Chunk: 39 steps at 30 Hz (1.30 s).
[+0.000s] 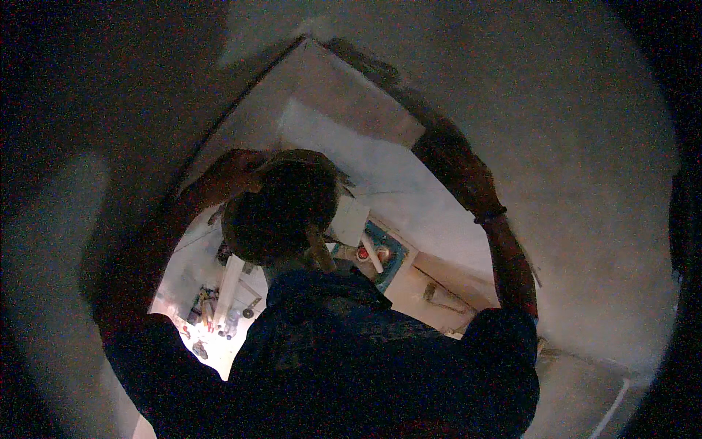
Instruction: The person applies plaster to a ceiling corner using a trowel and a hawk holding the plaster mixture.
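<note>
The left hand (235,173) is raised, its bent fingers at the upper-left edge of a dark, rounded head covering (289,205); whether they grip it or only touch it, I cannot tell. Below this hand, well apart, small tools (207,304) lie scattered on a brightly lit surface, with a long white bar (229,287) just beside them. To the hand's right is the head covering itself, above a dark shirt (351,351). Further right and lower, a white tube (372,253) lies across a blue surface (399,257), beside a small red item (363,253). Above these, the right hand (459,167) is at the edge of a pale panel (351,143); its fingers are lost in shadow, so their spread cannot be told. A dark band (490,216) circles its wrist. The raised pose suggests handling under way; nothing visible shows what is finished or what remains.
</note>
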Each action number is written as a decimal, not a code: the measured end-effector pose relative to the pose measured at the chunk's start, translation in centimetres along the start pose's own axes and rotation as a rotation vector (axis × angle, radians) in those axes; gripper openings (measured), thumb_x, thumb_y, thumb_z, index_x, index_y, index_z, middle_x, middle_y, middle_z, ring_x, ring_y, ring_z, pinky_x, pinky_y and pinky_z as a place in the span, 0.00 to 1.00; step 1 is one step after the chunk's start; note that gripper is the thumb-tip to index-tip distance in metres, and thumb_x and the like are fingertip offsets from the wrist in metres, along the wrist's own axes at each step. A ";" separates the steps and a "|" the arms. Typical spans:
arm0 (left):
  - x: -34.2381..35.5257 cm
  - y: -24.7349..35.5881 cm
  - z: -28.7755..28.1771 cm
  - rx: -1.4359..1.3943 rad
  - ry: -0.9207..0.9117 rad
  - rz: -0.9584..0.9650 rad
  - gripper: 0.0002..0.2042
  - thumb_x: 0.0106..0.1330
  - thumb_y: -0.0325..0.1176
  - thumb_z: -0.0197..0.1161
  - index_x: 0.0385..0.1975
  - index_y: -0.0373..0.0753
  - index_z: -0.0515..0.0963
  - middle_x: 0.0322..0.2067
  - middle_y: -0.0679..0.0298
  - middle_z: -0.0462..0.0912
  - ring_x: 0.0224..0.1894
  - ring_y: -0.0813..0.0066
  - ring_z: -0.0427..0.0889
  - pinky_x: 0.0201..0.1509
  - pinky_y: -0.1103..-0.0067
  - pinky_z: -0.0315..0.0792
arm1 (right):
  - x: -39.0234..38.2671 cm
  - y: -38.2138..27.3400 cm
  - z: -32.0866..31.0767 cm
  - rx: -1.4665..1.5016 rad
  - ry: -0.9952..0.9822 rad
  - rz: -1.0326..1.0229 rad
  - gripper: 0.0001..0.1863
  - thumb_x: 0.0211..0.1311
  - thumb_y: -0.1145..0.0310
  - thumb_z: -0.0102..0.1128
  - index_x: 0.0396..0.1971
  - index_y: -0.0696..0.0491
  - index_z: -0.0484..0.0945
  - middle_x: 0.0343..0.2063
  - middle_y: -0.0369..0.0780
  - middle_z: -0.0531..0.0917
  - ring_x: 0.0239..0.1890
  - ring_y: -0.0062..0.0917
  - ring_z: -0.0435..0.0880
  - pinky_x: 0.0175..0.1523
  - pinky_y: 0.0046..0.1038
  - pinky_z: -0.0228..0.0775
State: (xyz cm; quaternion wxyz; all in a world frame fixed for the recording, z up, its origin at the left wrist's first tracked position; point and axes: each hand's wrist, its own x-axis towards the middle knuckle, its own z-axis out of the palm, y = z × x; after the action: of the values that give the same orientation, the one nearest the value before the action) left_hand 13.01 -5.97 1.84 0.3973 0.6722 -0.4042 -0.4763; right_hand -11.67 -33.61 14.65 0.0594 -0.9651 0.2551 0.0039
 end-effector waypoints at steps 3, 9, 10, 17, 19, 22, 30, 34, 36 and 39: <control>-0.3 -2.2 -2.3 -0.087 -0.032 0.018 0.25 0.38 0.22 0.56 0.44 0.34 0.70 0.35 0.58 0.77 0.38 0.71 0.74 0.45 0.75 0.67 | -0.5 -2.7 -2.3 0.019 -0.152 0.206 0.23 0.54 0.53 0.50 0.46 0.50 0.68 0.39 0.43 0.76 0.42 0.36 0.74 0.44 0.32 0.67; -0.9 -2.6 -7.3 -0.012 -0.031 0.052 0.24 0.38 0.25 0.56 0.43 0.32 0.70 0.38 0.58 0.75 0.42 0.68 0.72 0.50 0.74 0.63 | -1.0 -2.7 -4.4 -0.265 -0.279 0.220 0.17 0.49 0.63 0.55 0.40 0.51 0.71 0.31 0.44 0.75 0.33 0.38 0.74 0.38 0.34 0.67; -1.0 -1.9 -6.0 -0.015 -0.012 0.068 0.24 0.38 0.25 0.57 0.43 0.32 0.70 0.39 0.58 0.75 0.43 0.68 0.72 0.51 0.74 0.63 | -2.1 0.2 -4.1 -0.243 -0.215 0.160 0.16 0.48 0.65 0.56 0.39 0.51 0.71 0.30 0.44 0.75 0.32 0.38 0.74 0.38 0.34 0.67; -0.5 -1.6 -5.5 -0.120 -0.015 0.050 0.25 0.37 0.26 0.57 0.43 0.32 0.70 0.39 0.57 0.74 0.43 0.67 0.72 0.51 0.74 0.63 | 1.2 2.4 -3.4 -0.267 0.068 -0.346 0.17 0.52 0.64 0.52 0.43 0.51 0.70 0.38 0.45 0.74 0.41 0.39 0.71 0.46 0.34 0.64; -0.4 -0.2 -2.9 -0.319 -0.012 0.091 0.24 0.37 0.26 0.57 0.42 0.32 0.70 0.39 0.57 0.74 0.42 0.68 0.72 0.50 0.74 0.64 | 1.4 3.9 -4.0 -0.217 0.120 -0.422 0.17 0.52 0.63 0.51 0.44 0.51 0.70 0.40 0.46 0.74 0.43 0.39 0.71 0.48 0.34 0.63; 0.0 0.9 -0.5 -0.167 0.002 0.069 0.23 0.37 0.26 0.57 0.40 0.32 0.71 0.38 0.58 0.75 0.41 0.68 0.72 0.49 0.74 0.65 | 2.4 5.1 -3.7 -0.114 0.177 -0.471 0.18 0.54 0.63 0.49 0.45 0.51 0.69 0.42 0.46 0.73 0.46 0.39 0.70 0.50 0.34 0.61; 1.2 1.5 -1.0 -0.029 0.095 -0.082 0.20 0.37 0.25 0.58 0.36 0.33 0.73 0.32 0.60 0.75 0.35 0.68 0.73 0.44 0.75 0.66 | 4.8 2.1 -1.8 0.238 0.191 -0.388 0.19 0.55 0.60 0.48 0.45 0.51 0.69 0.46 0.45 0.72 0.47 0.38 0.70 0.51 0.33 0.61; 1.2 1.5 -2.8 0.055 0.066 -0.017 0.17 0.37 0.28 0.59 0.32 0.33 0.73 0.28 0.63 0.75 0.33 0.70 0.72 0.41 0.76 0.66 | 6.6 -0.5 -2.4 0.229 0.130 -0.338 0.18 0.54 0.60 0.49 0.44 0.51 0.70 0.44 0.45 0.72 0.46 0.38 0.70 0.50 0.33 0.62; 1.5 0.5 -4.2 0.003 0.043 0.021 0.17 0.36 0.30 0.60 0.30 0.33 0.72 0.26 0.64 0.74 0.32 0.71 0.72 0.40 0.76 0.65 | 7.5 -0.5 -2.0 0.224 0.142 -0.319 0.18 0.54 0.60 0.49 0.44 0.52 0.70 0.44 0.45 0.72 0.45 0.39 0.70 0.49 0.33 0.62; 2.1 -0.9 -6.3 -0.061 0.013 0.021 0.16 0.36 0.31 0.60 0.28 0.33 0.72 0.26 0.64 0.73 0.32 0.72 0.71 0.40 0.76 0.65 | 9.4 -0.9 -1.4 0.194 0.150 -0.286 0.18 0.53 0.61 0.50 0.43 0.52 0.70 0.43 0.45 0.73 0.44 0.39 0.71 0.48 0.33 0.63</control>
State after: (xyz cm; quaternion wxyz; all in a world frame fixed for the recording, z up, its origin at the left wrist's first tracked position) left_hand 19.67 -6.70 1.79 0.4254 0.6585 -0.3941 -0.4798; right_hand -3.12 -37.62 15.74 0.1329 -0.9788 0.1182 -0.1012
